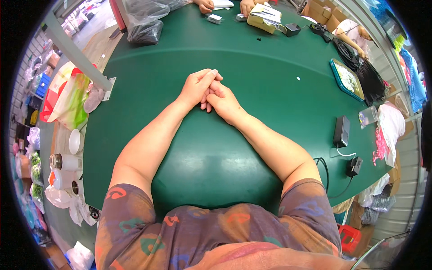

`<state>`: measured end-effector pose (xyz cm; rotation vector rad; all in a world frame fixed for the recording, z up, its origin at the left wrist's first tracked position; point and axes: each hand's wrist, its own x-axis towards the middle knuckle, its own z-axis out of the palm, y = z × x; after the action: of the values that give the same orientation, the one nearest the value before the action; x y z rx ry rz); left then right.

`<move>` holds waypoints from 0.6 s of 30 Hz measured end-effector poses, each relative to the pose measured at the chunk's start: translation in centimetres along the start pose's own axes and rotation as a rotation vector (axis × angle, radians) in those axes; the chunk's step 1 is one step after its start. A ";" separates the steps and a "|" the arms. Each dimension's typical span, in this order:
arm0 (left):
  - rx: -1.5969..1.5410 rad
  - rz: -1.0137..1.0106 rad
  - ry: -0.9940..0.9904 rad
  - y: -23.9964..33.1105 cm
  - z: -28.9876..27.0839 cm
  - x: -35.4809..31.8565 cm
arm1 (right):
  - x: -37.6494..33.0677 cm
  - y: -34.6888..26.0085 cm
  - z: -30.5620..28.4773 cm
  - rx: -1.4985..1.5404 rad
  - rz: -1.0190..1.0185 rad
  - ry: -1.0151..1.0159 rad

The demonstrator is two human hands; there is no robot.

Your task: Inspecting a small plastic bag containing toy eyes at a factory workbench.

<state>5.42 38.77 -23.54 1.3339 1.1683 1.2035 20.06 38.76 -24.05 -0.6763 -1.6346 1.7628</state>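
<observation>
From the head camera, the person's left hand (198,86) and right hand (221,101) lie clasped together on the green table (252,63), fingers folded over one another, so each is closed around the other hand and holds no object. Both forearms rest flat on the tabletop and meet near its middle. The table surface just about the hands is bare green; a small white speck (298,78) lies well apart to the right. Further right, a black power adapter (341,131) stands near the table's edge, with a smaller black plug block (354,166) and its cable below it. A teal tray of small white parts (346,79) sits toward the far right edge, beside a bundle of black cables (364,72). At the far end, another person's hands (206,5) work beside a yellowish box (264,18) and a few small black and white parts. A dark plastic bag (145,32) lies at the far left corner. Left of the table, off its edge, sit a white bowl (75,141) and coloured bags.
</observation>
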 end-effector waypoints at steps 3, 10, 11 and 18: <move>-0.007 0.011 -0.004 -0.2 0.0 0.2 | 0.0 -0.1 0.1 0.001 0.006 0.005; -0.025 0.006 -0.013 -0.3 0.0 0.3 | 0.0 -0.3 0.0 -0.016 0.015 0.021; -0.025 0.006 -0.013 -0.4 0.0 0.3 | 0.0 -0.2 0.0 -0.020 0.015 0.024; -0.011 0.016 -0.006 -0.7 0.0 0.4 | 0.0 0.0 0.0 -0.015 0.007 0.015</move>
<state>5.40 39.18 -24.22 1.3400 1.1478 1.2146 20.09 38.78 -24.03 -0.7012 -1.6390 1.7482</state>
